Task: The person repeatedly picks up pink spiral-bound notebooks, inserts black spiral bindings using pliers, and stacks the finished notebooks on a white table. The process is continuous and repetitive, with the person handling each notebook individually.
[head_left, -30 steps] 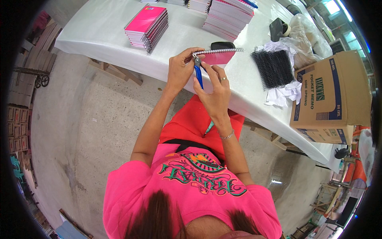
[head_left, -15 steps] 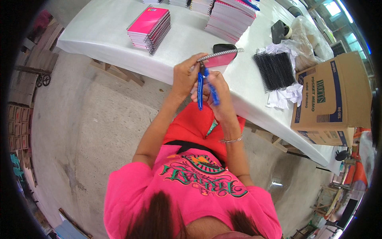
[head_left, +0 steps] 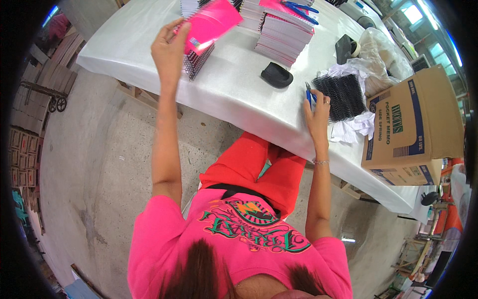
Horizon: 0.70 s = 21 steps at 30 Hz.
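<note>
My left hand (head_left: 169, 50) is closed on the edge of a pink-covered spiral notebook (head_left: 215, 24), raised and tilted above a small pile of spiral notebooks (head_left: 195, 62) on the table. At the table's front edge, my right hand (head_left: 317, 115) has its fingers around the blue handles of a pair of pliers (head_left: 308, 93), jaws pointing away from me. Just right of it lies a bundle of black spiral coils (head_left: 341, 97). A black rounded object (head_left: 277, 75) rests on the table between my hands.
A tall stack of pages (head_left: 284, 40) stands at the back, topped by another blue-handled tool (head_left: 301, 11). At the right are an open cardboard box (head_left: 416, 124), a clear plastic bag (head_left: 376, 50), crumpled white paper (head_left: 351, 128) and a black tape dispenser (head_left: 345, 47).
My hands have moved apart. The left carried the notebook left and away to the pile; the right took the pliers right, to the table beside the coils. The black rounded object is now fully visible.
</note>
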Tool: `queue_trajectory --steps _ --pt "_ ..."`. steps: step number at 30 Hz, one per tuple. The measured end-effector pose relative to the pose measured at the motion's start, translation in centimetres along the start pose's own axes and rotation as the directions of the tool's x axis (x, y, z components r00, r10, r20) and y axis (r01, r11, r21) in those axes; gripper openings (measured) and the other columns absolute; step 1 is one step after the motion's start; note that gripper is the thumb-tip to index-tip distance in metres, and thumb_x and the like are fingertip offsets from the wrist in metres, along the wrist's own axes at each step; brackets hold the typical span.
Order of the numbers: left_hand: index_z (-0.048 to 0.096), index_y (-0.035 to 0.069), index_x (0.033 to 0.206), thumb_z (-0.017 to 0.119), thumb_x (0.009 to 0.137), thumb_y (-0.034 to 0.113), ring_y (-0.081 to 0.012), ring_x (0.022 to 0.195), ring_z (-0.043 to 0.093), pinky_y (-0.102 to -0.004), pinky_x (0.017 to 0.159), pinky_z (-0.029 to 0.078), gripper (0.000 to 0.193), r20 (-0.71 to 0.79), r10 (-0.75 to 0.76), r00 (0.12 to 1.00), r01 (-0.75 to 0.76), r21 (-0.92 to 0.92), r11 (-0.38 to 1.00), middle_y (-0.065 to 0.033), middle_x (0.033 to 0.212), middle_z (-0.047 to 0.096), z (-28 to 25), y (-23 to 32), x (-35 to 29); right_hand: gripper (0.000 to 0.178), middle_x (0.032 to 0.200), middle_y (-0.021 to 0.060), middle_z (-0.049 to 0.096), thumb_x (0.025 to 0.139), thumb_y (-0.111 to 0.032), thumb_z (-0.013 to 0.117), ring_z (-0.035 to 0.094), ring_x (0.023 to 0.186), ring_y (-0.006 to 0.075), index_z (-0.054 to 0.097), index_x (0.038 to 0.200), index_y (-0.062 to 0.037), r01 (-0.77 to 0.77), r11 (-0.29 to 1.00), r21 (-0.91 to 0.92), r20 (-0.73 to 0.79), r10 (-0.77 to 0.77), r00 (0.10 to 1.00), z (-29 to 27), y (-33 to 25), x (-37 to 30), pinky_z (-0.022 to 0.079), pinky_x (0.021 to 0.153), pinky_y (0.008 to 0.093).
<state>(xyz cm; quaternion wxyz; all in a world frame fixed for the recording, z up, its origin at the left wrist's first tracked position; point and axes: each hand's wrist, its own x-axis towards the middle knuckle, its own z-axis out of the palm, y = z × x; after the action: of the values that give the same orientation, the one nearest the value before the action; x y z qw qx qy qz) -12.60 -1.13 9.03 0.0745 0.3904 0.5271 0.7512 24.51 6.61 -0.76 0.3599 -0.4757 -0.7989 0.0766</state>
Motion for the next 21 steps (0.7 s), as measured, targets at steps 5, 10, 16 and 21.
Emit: queue_trajectory --steps 5,10,16,21 --pt "0.068 -0.003 0.108 0.074 0.087 0.021 -0.0121 0.079 0.064 -0.0245 0.071 0.051 0.033 -0.079 -0.109 0.991 0.114 0.069 0.991 -0.0101 0.092 0.07 -3.7 -5.3 4.8 0.038 0.118 0.0201 0.049 0.09 -0.019 0.062 0.049 0.109 0.0377 0.055 0.126 -0.0093 0.023 0.989 -0.146 -0.024 -0.027 0.999 1.9 0.8 -1.0 0.038 0.096 0.0501" --pt "0.069 -0.003 0.105 0.075 0.084 0.028 -0.015 0.081 0.063 -0.0298 0.075 0.05 0.038 -0.106 -0.032 0.994 0.066 0.337 0.939 -0.0126 0.095 0.069 -5.4 -7.7 4.3 0.039 0.118 0.0202 0.049 0.09 -0.019 0.062 0.049 0.11 0.0378 0.055 0.127 -0.009 0.015 0.99 -0.139 -0.034 -0.02 0.999 1.8 0.7 -1.3 0.037 0.097 0.0496" --pt "0.069 -0.006 0.102 0.075 0.085 0.032 -0.0165 0.084 0.06 -0.0318 0.078 0.049 0.042 -0.135 -0.08 0.988 0.12 0.324 0.939 -0.0135 0.097 0.066 -6.2 -9.9 3.5 0.039 0.119 0.0201 0.05 0.09 -0.02 0.061 0.049 0.11 0.037 0.056 0.127 -0.0085 0.008 0.989 -0.145 -0.044 -0.015 0.999 1.9 0.5 -1.3 0.037 0.098 0.0494" --pt "0.069 -0.007 0.102 0.076 0.085 0.033 -0.0178 0.084 0.06 -0.0307 0.076 0.049 0.045 -0.102 -0.125 0.987 0.15 0.288 0.946 -0.0134 0.099 0.064 -6.2 -9.4 3.1 0.039 0.119 0.0196 0.05 0.09 -0.019 0.062 0.049 0.109 0.0366 0.056 0.127 -0.0088 0.014 0.989 -0.15 -0.039 -0.02 0.999 1.7 0.6 -1.2 0.037 0.097 0.0493"
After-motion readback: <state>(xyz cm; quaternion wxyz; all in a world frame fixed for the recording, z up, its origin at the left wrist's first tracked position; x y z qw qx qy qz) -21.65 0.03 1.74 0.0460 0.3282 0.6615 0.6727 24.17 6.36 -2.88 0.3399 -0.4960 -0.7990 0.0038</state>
